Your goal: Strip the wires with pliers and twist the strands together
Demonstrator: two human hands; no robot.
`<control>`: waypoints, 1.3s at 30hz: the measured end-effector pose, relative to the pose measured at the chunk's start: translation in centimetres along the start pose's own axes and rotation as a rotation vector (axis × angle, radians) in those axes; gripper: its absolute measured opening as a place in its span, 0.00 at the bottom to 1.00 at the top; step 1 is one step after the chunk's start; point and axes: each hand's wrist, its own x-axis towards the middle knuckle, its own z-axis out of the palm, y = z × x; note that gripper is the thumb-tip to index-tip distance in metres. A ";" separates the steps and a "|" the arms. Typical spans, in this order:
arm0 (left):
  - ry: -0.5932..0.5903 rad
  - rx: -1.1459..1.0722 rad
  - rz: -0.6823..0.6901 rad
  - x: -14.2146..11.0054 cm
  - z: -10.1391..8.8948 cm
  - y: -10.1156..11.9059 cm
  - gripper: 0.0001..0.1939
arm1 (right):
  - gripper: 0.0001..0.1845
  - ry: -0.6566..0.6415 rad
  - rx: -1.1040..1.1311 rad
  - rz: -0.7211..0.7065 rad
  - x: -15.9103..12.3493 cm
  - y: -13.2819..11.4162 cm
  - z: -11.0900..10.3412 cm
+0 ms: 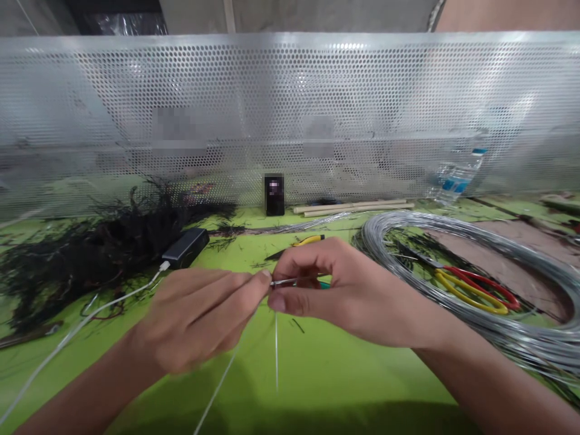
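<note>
Above the green tabletop, my left hand (203, 317) is closed with its fingertips pinching a thin metal wire (285, 281). My right hand (335, 293) grips the same wire from the other side, thumb and fingers curled so that the tips of both hands meet. Part of the wire shows in the gap of my right hand. Two thin strands hang below the fingertips: a straight strand (277, 350) and a slanting strand (217, 386). Just behind my right hand lies a tool with a yellow handle (310, 240) and a dark tip. Fingers cover the exact joining point.
A large coil of wire (385, 226) lies at right, with red-and-yellow-handled scissors (475, 290) inside it. Dark bristly strands (90, 248) heap at left beside a power bank (185, 246) with a white cable (113, 307). Behind stand a perforated metal panel (244, 78) and a plastic bottle (457, 178).
</note>
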 end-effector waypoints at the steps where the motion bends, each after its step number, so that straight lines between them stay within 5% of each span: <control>1: 0.003 -0.009 -0.030 0.0 0.0 0.2 0.06 | 0.10 0.021 -0.034 -0.023 -0.1 -0.1 0.1; 14: -0.199 -0.113 -0.325 2.1 -1.0 1.6 0.11 | 0.09 0.234 -0.639 -0.474 -0.8 -0.3 0.2; 22: -0.189 -0.046 -0.313 2.0 -1.0 1.6 0.12 | 0.17 0.169 -0.528 -0.265 -0.9 -1.1 0.6; 31: -0.144 -0.097 -0.386 2.0 -1.1 2.4 0.08 | 0.08 0.001 -0.215 -0.088 -0.8 -1.3 -0.3; 35: -0.155 -0.137 -0.418 2.3 -1.3 2.6 0.08 | 0.10 0.117 -0.364 -0.210 -0.8 -1.0 0.0; 39: -0.178 -0.140 -0.418 2.5 -1.5 2.6 0.09 | 0.11 0.237 -0.711 -0.552 -0.8 0.0 0.4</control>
